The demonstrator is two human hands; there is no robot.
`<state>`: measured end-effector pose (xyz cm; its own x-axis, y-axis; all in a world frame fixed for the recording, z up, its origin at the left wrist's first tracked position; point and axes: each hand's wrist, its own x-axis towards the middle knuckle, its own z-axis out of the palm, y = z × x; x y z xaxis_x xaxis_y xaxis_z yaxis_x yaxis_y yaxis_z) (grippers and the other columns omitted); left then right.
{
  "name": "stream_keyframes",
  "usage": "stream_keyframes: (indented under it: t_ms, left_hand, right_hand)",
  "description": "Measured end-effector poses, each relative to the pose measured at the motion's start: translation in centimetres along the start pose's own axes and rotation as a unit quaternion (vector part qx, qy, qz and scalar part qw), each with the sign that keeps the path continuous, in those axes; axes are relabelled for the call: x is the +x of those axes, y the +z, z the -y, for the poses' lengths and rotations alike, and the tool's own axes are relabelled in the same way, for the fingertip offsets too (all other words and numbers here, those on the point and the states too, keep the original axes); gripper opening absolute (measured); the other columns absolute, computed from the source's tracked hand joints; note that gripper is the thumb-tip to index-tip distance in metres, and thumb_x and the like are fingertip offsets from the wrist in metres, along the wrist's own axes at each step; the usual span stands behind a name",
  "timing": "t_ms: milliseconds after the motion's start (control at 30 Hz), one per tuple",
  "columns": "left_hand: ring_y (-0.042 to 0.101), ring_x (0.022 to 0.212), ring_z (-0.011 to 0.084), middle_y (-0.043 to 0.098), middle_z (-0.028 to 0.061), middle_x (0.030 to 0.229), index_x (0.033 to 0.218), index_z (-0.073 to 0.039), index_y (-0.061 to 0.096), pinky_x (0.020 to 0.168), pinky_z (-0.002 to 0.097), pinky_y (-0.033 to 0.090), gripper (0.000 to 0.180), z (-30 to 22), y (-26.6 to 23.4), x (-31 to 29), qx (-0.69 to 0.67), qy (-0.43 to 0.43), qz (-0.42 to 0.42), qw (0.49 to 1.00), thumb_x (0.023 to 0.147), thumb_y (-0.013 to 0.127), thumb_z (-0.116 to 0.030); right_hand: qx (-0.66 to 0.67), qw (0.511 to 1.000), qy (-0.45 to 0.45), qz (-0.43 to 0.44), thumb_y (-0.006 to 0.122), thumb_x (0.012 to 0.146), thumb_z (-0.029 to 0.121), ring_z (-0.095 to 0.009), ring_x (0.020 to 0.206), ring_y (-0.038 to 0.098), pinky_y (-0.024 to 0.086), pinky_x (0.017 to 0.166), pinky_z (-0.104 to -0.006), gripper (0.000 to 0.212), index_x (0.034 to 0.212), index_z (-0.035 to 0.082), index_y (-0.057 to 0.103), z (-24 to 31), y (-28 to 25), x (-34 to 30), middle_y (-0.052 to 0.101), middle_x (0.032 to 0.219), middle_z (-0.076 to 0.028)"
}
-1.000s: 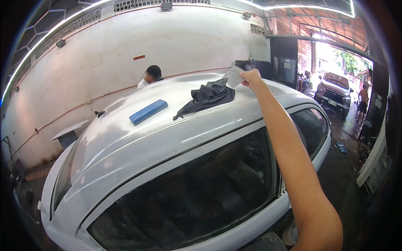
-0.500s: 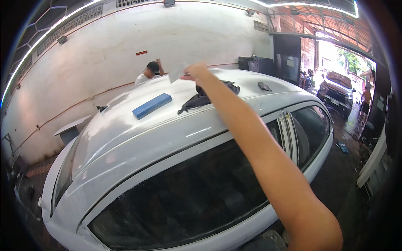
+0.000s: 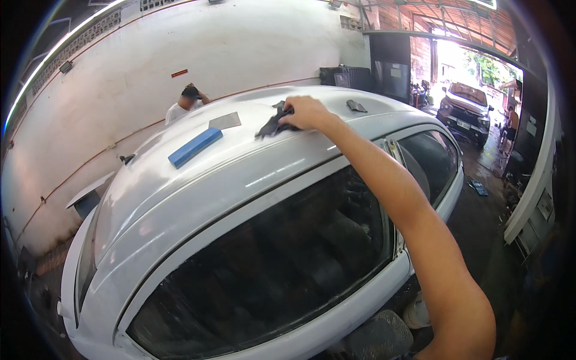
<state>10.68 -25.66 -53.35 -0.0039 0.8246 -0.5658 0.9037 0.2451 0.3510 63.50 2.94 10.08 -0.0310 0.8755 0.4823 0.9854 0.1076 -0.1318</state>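
Note:
My right hand (image 3: 305, 114) is closed around a dark cloth (image 3: 273, 125) on the roof of a pale grey and white car (image 3: 240, 174). Part of the cloth hangs out from under the fingers, bunched up. Left of it, a thin grey rectangular sheet (image 3: 225, 121) lies flat on the roof. Just in front of that sheet rests a long blue block (image 3: 195, 147). Beyond my hand, to the right, sits a small dark grey folded piece (image 3: 356, 106). My left hand is outside the picture.
Across the car, another person (image 3: 187, 103) has a raised arm near the head. Dark bins (image 3: 345, 77) stand against the back wall. Outside the doorway a parked vehicle (image 3: 471, 111) and a second person (image 3: 511, 123) show. A stool-like seat (image 3: 381, 336) is below the car door.
The thin sheet that my right hand held above the roof now lies beside the blue block. My hand has come down onto the dark cloth and gripped it. The view has shifted slightly.

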Motion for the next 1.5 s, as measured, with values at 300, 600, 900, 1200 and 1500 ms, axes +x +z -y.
stream_keyframes:
  t_ms: [300, 600, 900, 1200, 1500]
  left_hand:
    - [0.060, 0.123, 0.0341, 0.062, 0.0225, 0.135, 0.142, -0.001, 0.053, 0.099, 0.0491, 0.050, 0.048, 0.3, 0.2, -0.6, 0.005, -0.001, -0.002, 1.000, 0.107, 0.047, -0.033]
    - [0.061, 0.122, 0.0335, 0.062, 0.0223, 0.135, 0.143, -0.001, 0.052, 0.098, 0.0490, 0.051, 0.048, -0.1, 0.7, -1.0, 0.009, -0.005, -0.009, 1.000, 0.106, 0.048, -0.032]
    - [0.061, 0.122, 0.0329, 0.062, 0.0221, 0.135, 0.144, -0.001, 0.051, 0.097, 0.0489, 0.051, 0.048, 0.3, 2.5, -1.4, -0.014, -0.010, -0.010, 1.000, 0.106, 0.048, -0.031]
    - [0.061, 0.121, 0.0323, 0.062, 0.0219, 0.135, 0.144, -0.001, 0.051, 0.096, 0.0489, 0.052, 0.049, 2.6, 3.0, -3.5, -0.027, -0.040, -0.021, 0.999, 0.106, 0.049, -0.031]
    - [0.062, 0.120, 0.0317, 0.062, 0.0217, 0.135, 0.145, 0.000, 0.050, 0.095, 0.0488, 0.053, 0.049, 3.2, 6.1, -5.1, -0.050, -0.031, -0.027, 0.998, 0.106, 0.050, -0.030]
  right_hand:
    - [0.759, 0.557, 0.184, -0.283, 0.073, 0.087, 0.030, -0.019, 0.088, 0.068, 0.056, 0.073, -0.0389, 0.023, 0.103, 0.014, 0.071, -8.8, -4.0, -2.4, 0.072, 0.102, -0.006]
    - [-0.138, 0.958, 0.230, -0.099, 0.073, 0.083, 0.033, -0.038, 0.121, 0.065, 0.054, 0.099, -0.0455, 0.044, 0.114, 0.002, 0.075, -15.0, -5.6, -5.2, 0.061, 0.135, -0.017]
    - [-0.151, 0.942, 0.280, -0.105, 0.078, 0.079, 0.044, -0.035, 0.109, 0.072, 0.057, 0.094, -0.0463, 0.056, 0.114, 0.001, 0.074, -16.2, -3.9, -1.3, 0.075, 0.112, -0.020]
    - [0.094, 0.992, 0.027, -0.081, 0.076, 0.074, 0.067, -0.030, 0.087, 0.074, 0.056, 0.077, -0.0392, 0.064, 0.101, 0.010, 0.083, 2.7, -1.9, 5.2, 0.077, 0.089, -0.014]
    - [0.232, 0.867, -0.030, -0.440, 0.074, 0.087, 0.053, -0.036, 0.102, 0.068, 0.052, 0.091, -0.0437, 0.046, 0.102, 0.010, 0.079, 4.4, 0.4, -4.7, 0.071, 0.108, -0.019]
